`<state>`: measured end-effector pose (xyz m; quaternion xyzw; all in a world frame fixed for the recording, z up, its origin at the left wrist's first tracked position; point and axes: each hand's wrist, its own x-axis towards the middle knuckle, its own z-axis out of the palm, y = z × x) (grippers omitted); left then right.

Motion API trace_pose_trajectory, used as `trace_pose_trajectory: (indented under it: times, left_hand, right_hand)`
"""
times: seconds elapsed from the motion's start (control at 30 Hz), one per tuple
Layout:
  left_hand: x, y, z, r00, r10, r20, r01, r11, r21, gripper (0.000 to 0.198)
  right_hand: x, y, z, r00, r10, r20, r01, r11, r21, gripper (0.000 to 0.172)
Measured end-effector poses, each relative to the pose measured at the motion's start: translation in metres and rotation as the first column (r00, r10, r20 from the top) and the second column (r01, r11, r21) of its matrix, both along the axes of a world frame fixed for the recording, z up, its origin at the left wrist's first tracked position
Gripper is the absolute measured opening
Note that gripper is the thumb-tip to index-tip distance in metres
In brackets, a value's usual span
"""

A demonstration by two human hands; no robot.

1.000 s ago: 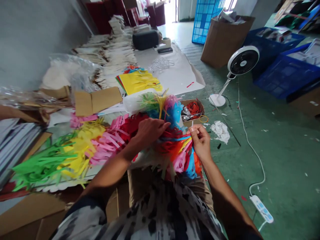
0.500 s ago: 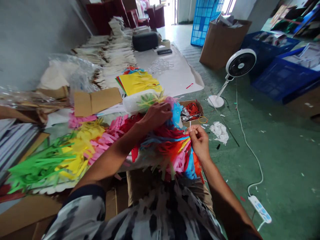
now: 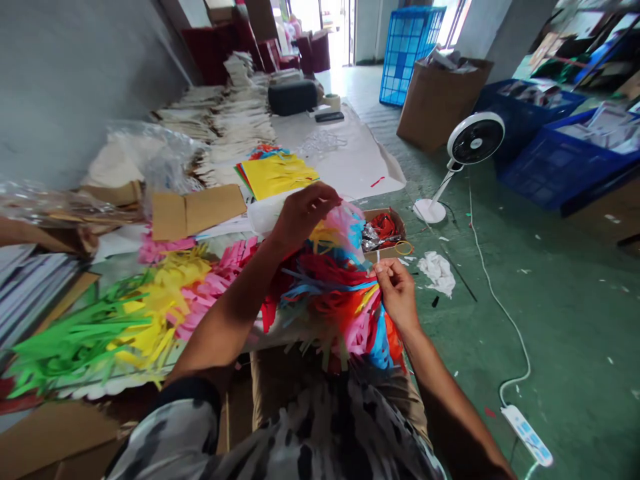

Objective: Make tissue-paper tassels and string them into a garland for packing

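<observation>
Lying over the person's lap, the multicoloured fringed bundle (image 3: 361, 327) points its gathered end rightward, long axis roughly crosswise, thin papery strips fanning left and bodyward. The right hand (image 3: 397, 288) pinches that end, thumb against finger; the left hand (image 3: 306, 212), half curled over one pastel tuft (image 3: 347, 227), may or may not grip it, I cannot tell. Leftward lie one green heap (image 3: 75, 340) and one yellow heap (image 3: 160, 297), both ragged.

Left hand (image 3: 304, 212) higher, curled; right hand (image 3: 397, 287) lower, pinching.
</observation>
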<state>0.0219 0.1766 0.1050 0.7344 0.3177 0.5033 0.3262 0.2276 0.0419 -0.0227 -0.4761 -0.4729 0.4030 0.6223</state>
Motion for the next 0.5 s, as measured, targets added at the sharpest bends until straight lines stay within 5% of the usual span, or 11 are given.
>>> trace_pose_trajectory:
  times: [0.13, 0.3, 0.5]
  left_hand:
    - [-0.022, 0.007, 0.016, 0.997, -0.073, 0.001, 0.073, 0.996, -0.048, 0.022]
    - [-0.029, 0.000, 0.026, 0.974, -0.099, 0.203, 0.115, 0.991, -0.068, 0.022]
    - [-0.001, -0.019, -0.011, 0.970, -0.115, -0.213, 0.078, 0.982, -0.173, 0.017]
  right_hand:
    - [0.000, 0.000, 0.000, 1.000, 0.006, 0.002, -0.007, 1.000, 0.002, 0.023]
    - [0.001, 0.001, -0.004, 1.000, 0.011, -0.005, -0.011, 1.000, 0.004, 0.023]
    - [0.001, 0.001, -0.004, 1.000, 0.005, 0.001, -0.005, 1.000, 0.013, 0.023]
